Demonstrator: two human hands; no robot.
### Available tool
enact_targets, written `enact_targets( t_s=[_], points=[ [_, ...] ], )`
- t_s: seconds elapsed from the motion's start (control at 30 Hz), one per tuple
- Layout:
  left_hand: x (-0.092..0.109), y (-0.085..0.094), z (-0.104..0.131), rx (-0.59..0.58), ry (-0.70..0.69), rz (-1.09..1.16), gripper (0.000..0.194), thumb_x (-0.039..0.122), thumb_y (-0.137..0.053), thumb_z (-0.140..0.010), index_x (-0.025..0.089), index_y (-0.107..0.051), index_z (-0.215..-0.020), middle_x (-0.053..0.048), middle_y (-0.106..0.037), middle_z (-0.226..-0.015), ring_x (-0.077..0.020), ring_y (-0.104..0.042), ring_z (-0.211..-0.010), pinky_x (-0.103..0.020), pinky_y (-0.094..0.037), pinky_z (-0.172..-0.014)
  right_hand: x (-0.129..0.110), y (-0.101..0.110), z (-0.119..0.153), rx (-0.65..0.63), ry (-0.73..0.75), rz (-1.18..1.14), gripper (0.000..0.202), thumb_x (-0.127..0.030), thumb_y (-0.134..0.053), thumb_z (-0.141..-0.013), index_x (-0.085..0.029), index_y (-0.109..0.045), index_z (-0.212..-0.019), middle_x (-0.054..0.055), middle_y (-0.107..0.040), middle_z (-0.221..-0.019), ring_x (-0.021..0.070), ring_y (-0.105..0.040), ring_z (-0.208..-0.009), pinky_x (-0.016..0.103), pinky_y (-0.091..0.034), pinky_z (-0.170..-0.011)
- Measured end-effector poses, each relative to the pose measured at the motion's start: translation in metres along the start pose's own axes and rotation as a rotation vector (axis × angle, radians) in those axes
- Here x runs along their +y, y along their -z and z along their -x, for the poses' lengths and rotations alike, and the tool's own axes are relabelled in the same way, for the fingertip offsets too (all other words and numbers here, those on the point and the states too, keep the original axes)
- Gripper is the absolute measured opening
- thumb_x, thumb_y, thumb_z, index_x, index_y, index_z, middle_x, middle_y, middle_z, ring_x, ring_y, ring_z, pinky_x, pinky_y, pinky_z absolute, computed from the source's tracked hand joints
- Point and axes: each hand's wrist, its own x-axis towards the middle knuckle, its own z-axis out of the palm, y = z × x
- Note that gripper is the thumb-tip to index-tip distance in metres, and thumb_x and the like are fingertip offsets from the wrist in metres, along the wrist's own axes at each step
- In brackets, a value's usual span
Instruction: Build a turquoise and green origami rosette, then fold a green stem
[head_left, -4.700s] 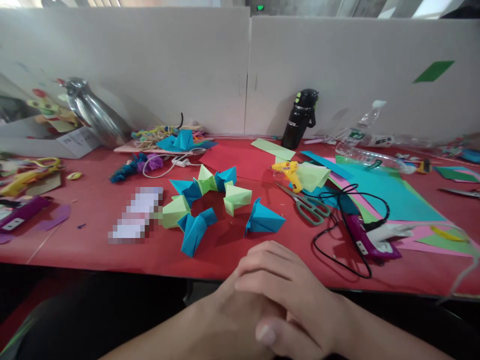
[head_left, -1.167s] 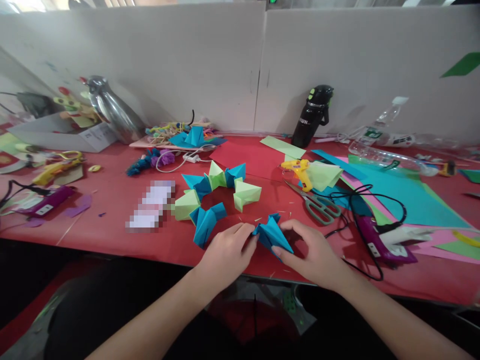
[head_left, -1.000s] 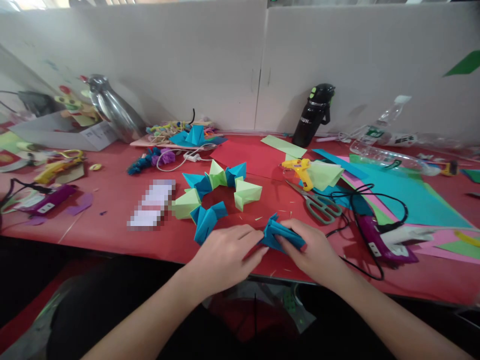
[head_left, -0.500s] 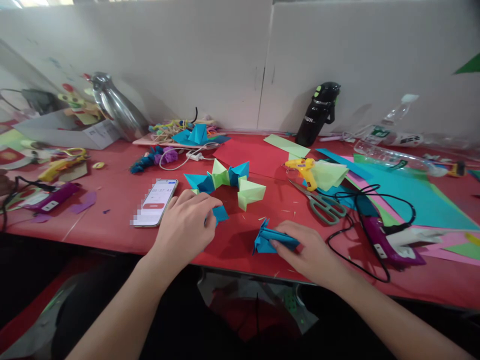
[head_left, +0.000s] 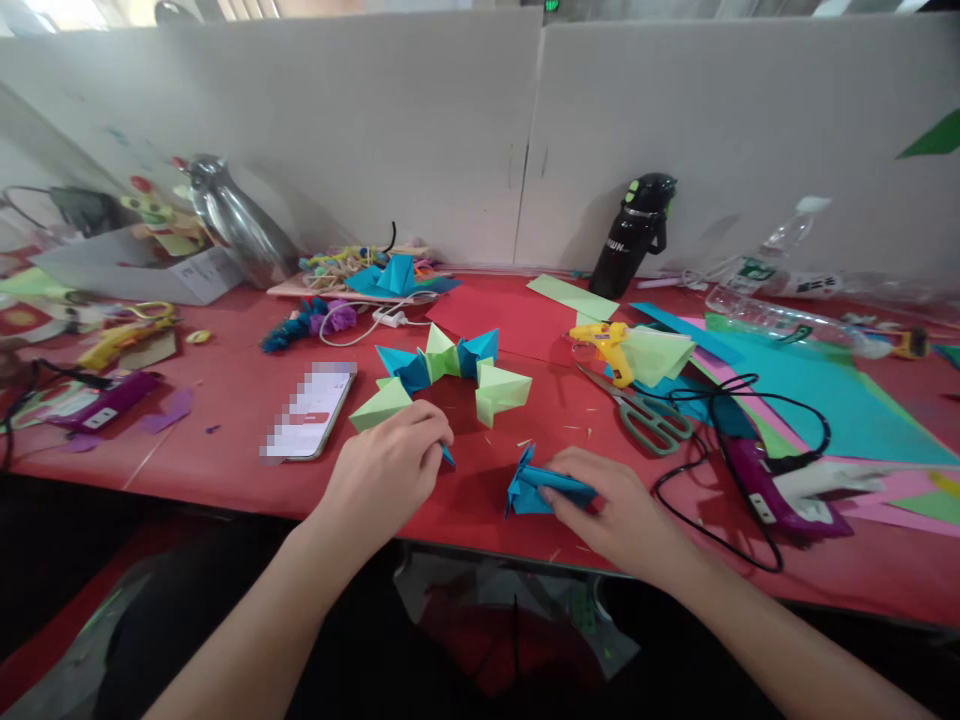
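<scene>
**Paper folds: one piece in each hand, ring lying open behind**

Paper is all over this red table [head_left: 225,400], so, biggest first: the teal sheet [head_left: 795,385] sprawls on the right, and the half ring of blue and green folded pieces [head_left: 450,365] lies mid-table with its near side open. Next down, the scissors [head_left: 637,410] and the yellow glue gun [head_left: 607,345] lie just right of the ring, and a phone [head_left: 311,415] lies left of it.

Smallest are the two bits in hand. The left hand [head_left: 386,475] is curled almost closed over a blue piece [head_left: 448,457] at the ring's near-left end, only a tip poking out past the fingers. The right hand [head_left: 615,500] pinches a loose blue folded piece [head_left: 529,485] flat against the table near the front edge, well apart from the ring.

My take for doing this bit well: keep the ring's end pinned so it doesn't skate, and hold the loose piece by its creases, not its point, so nothing crushes.

Hard to tell: most of the left piece is hidden under the hand, the phone screen is blurred, and the far right is cut off.
</scene>
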Motion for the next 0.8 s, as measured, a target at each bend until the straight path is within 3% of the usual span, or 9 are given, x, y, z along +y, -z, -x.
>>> enact_targets(
  t_s=[0.3,0.43,0.57,0.67,0.8],
  points=[
    [-0.002,-0.002,0.012,0.003,-0.12,0.012,0.024,0.013,-0.049,-0.091,0.025,-0.07,-0.093,0.002,-0.071,-0.115,-0.0196,-0.071,-0.095,-0.031,-0.054,-0.078,-0.003,-0.005,-0.006,0.014,0.013,-0.057,0.013,-0.02,-0.061,-0.094,-0.023,-0.071,-0.102,0.003,-0.066,-0.096,0.0153,-0.063,-0.085,0.027,-0.048,-0.078],
    [0.003,-0.005,0.022,0.092,-0.18,0.028,0.018,0.02,-0.053,-0.091,0.021,-0.069,-0.1,-0.005,-0.069,-0.117,-0.0233,-0.069,-0.101,-0.039,-0.055,-0.089,-0.001,-0.01,-0.008,0.008,0.007,-0.072,0.012,-0.023,-0.062,-0.094,-0.023,-0.07,-0.103,0.003,-0.066,-0.094,0.016,-0.062,-0.084,0.028,-0.048,-0.077],
    [0.004,-0.016,0.029,0.199,-0.165,0.065,0.014,0.032,-0.061,-0.091,0.019,-0.066,-0.095,-0.009,-0.065,-0.125,-0.027,-0.067,-0.108,-0.043,-0.055,-0.093,0.004,-0.019,-0.006,0.039,-0.023,-0.088,0.013,-0.028,-0.061,-0.095,-0.023,-0.069,-0.104,0.003,-0.064,-0.094,0.0165,-0.061,-0.083,0.028,-0.048,-0.076],
    [0.0,-0.027,0.03,0.275,-0.149,0.12,0.007,0.022,-0.057,-0.095,0.019,-0.063,-0.094,-0.009,-0.063,-0.125,-0.0229,-0.067,-0.107,-0.038,-0.056,-0.091,0.006,-0.024,-0.004,0.07,-0.051,-0.086,0.013,-0.032,-0.061,-0.096,-0.022,-0.068,-0.099,0.003,-0.063,-0.091,0.0167,-0.061,-0.08,0.028,-0.047,-0.074],
    [-0.008,-0.036,0.027,0.401,-0.124,0.173,0.014,0.009,-0.054,-0.093,0.02,-0.061,-0.098,-0.01,-0.06,-0.125,-0.0206,-0.065,-0.111,-0.035,-0.057,-0.092,0.007,-0.025,-0.001,0.076,-0.064,-0.073,0.013,-0.034,-0.061,-0.095,-0.022,-0.066,-0.099,0.003,-0.062,-0.091,0.017,-0.059,-0.08,0.029,-0.046,-0.073]
  ],
)
